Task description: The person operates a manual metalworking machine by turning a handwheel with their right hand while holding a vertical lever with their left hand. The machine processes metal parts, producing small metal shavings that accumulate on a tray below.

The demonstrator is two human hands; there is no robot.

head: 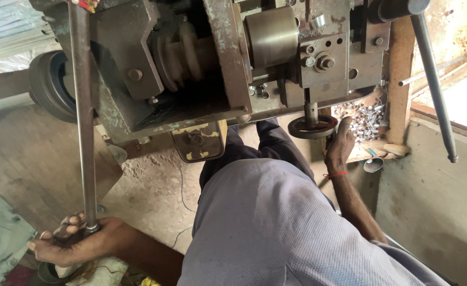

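Dusty workshop floor under an old machine (201, 63). Our left hand (72, 243) grips the long rod (83, 116) at 7 o'clock; right hand (340, 144) clasps the handwheel (313, 127) at 2 o'clock. Finished small metal parts (360, 119) lie piled beside it.

A worn rectangular plate (198, 140), dark with flaking cream paint, hangs under the machine body (138, 106).

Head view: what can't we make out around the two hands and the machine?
- Left hand grips the long rod; the rod's lower end is hidden by the fingers.
- Right hand at the small handwheel; the palm side faces away, so the grip is unclear.
- Small metal pieces in the tray: too small to identify.
- Machine: top cut off by the frame edge.
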